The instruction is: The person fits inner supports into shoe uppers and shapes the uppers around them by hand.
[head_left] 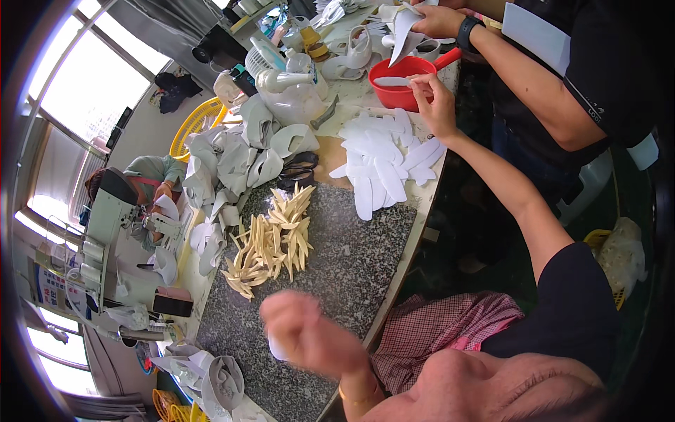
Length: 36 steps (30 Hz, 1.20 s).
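Observation:
My right hand [434, 105] pinches one end of a slim white tongue-shaped piece [392, 81], held over the opening of a red pot [411, 67] with a handle. Close by lies a loose pile of similar white flat pieces [380, 163]. My left hand [306, 330], blurred by motion, hovers above the speckled grey stone slab [351, 239]. A bit of something white [278, 349] shows under that hand; whether it is held is unclear. On the slab, beyond the left hand, sits a heap of cream-coloured curved slivers [271, 243].
Grey-white cut shoe parts [235, 158] crowd the far side of the table, near a yellow basket [200, 123] and a cloudy plastic jug [288, 98]. A co-worker's hand [439, 21] holds white pieces above the pot. Another person works at a sewing machine [116, 211].

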Tool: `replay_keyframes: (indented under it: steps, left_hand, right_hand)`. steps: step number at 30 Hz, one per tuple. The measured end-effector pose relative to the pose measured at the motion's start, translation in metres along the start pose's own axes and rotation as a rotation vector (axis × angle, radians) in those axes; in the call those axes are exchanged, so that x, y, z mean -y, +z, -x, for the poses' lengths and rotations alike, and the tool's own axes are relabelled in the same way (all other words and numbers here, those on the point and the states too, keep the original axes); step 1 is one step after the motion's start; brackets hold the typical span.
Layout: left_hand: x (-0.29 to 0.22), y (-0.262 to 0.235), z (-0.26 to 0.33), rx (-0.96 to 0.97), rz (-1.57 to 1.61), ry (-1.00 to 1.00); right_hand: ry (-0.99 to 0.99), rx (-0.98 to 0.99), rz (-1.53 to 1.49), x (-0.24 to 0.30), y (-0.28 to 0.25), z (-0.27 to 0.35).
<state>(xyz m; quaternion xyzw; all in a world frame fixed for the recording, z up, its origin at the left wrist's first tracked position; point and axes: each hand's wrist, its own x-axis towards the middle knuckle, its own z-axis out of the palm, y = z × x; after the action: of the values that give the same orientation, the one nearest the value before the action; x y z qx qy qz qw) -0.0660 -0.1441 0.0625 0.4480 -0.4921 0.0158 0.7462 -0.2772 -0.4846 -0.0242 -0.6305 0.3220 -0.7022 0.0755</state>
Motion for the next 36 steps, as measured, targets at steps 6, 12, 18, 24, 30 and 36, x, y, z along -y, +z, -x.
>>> replay_keyframes:
  steps: [6,12,18,24,30,36]
  left_hand:
    - [-0.062,-0.040,-0.006,-0.119,0.484,0.204]
    - [-0.080,-0.037,-0.017,-0.046,0.574,0.205]
    - [-0.078,-0.040,-0.021,-0.105,0.510,0.155]
    - [-0.074,-0.042,-0.016,-0.144,0.464,0.123]
    - [-0.073,-0.047,-0.008,-0.175,0.400,0.105]
    - [0.026,-0.124,0.054,-0.409,0.387,0.164]
  right_hand:
    - [-0.205,0.083,0.514,-0.049,0.010,-0.014]
    - [-0.290,0.205,0.741,-0.076,0.016,-0.044]
    - [-0.157,0.477,0.817,-0.107,0.029,-0.058]
    - [0.041,0.621,0.848,-0.132,0.027,-0.067]
    - [0.155,0.667,0.840,-0.141,0.037,-0.071]
    - [0.108,0.590,0.836,-0.152,0.033,-0.067]
